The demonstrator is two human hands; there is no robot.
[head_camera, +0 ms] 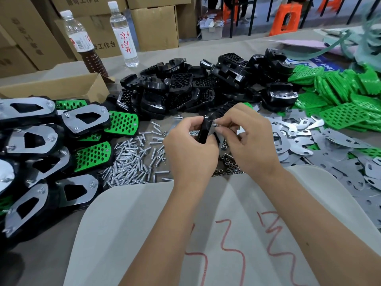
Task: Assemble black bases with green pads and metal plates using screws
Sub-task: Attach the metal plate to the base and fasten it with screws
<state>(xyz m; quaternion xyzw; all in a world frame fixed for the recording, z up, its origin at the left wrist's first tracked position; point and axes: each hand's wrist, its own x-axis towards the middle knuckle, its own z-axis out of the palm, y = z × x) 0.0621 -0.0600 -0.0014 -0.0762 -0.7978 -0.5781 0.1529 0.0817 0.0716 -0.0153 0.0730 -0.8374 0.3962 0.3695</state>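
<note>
The grey surface (206, 44) before me is crowded: a heap of black bases (185, 87) at the back, green pads (338, 89) to the right, metal plates (329, 145) beside them, screws (132, 159) near my left. My left hand (189, 149) grips one black base (206, 129) upright above the screws. My right hand (249, 139) has its fingers (224, 120) pinching a small screw (215, 124) against its top edge.
</note>
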